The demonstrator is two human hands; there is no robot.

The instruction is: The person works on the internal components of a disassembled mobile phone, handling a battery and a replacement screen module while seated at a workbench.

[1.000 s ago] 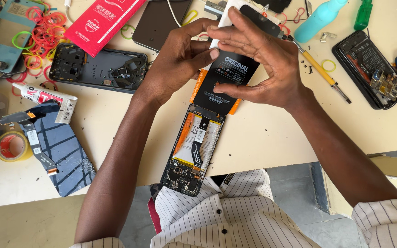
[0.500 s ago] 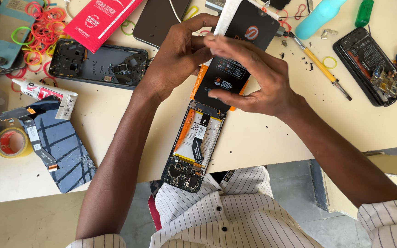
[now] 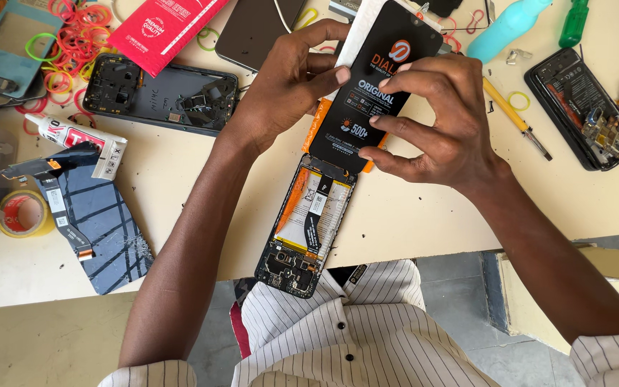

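Note:
My left hand (image 3: 288, 86) and my right hand (image 3: 438, 122) both grip a flat black phone screen panel (image 3: 374, 79) with a printed protective film, held tilted above the table. Its lower edge meets an opened phone body (image 3: 309, 222) that lies on the table edge, showing its battery, flex cables and circuit board. An orange strip shows under the panel.
A second opened phone frame (image 3: 159, 93) lies at the upper left beside coloured rubber bands (image 3: 66, 50) and a red packet (image 3: 162, 29). A glue tube (image 3: 84, 140), cracked back cover (image 3: 105, 226), tape roll (image 3: 23, 213), yellow screwdriver (image 3: 514, 115), teal bottle (image 3: 506, 29) and another open phone (image 3: 585, 107) surround me.
Both hands have lifted the black screen panel up and away from the phone body, so more of the battery and flex cables is uncovered.

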